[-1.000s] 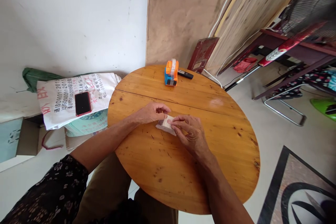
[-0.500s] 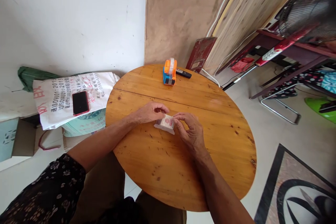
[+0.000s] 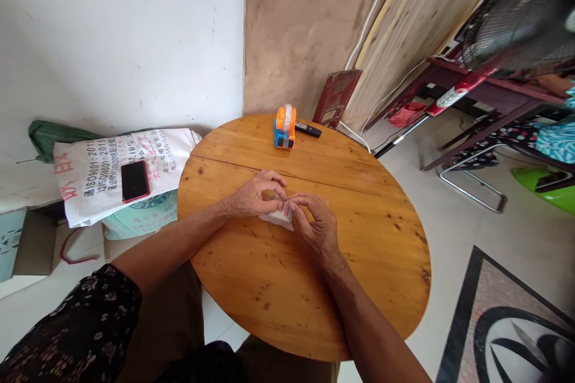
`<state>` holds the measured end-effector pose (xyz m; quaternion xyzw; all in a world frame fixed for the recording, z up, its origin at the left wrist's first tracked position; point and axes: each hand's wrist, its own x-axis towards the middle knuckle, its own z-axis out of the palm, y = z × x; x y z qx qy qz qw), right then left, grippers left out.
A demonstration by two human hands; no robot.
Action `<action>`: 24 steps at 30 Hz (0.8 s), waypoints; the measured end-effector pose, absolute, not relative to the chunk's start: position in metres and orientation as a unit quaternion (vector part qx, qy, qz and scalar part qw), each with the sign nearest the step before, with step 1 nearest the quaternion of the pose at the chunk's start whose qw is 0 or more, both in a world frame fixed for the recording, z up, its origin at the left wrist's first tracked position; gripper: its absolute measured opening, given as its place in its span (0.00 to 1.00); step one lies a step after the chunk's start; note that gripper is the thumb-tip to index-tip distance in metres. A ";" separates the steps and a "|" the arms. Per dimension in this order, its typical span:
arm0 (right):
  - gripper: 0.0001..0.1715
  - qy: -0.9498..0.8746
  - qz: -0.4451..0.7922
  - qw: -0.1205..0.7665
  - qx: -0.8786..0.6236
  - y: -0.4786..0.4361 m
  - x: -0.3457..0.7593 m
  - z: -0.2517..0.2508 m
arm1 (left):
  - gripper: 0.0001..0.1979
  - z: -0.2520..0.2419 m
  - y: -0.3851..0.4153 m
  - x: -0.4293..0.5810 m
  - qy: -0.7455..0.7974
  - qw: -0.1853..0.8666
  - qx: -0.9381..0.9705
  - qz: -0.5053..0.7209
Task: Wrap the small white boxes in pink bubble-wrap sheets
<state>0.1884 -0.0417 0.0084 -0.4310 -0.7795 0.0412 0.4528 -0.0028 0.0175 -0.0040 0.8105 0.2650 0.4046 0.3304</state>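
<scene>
A small white packet [image 3: 279,217] with red print, in a clear plastic wrapper, rests on the round wooden table [image 3: 287,287]. My left hand [image 3: 258,194] is curled over its far left part, thumb and fingertips pinching at the wrapper. From the right, my right hand [image 3: 317,221] pinches the packet's far right corner between thumb and index finger. The fingertips of both hands almost meet and cover much of the packet's upper side. What exactly lies between the left fingertips is too small to make out.
Beyond my hands stand an orange and blue tape dispenser [image 3: 284,127] and a black remote-like object [image 3: 308,130]. A phone [image 3: 135,181] lies on white printed sacks [image 3: 99,161] at the left. To the right are a red chair back [image 3: 336,94] and a fan [image 3: 516,24].
My left hand has closed in over the packet, its thumb and fingertips now covering more of the print. My right hand keeps its pinch at the corner. The whole view has shifted slightly.
</scene>
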 end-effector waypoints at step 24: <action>0.08 -0.730 0.096 0.470 -0.488 -0.035 0.186 0.002 | 0.29 -0.003 0.017 -0.004 0.315 0.513 0.747 0.281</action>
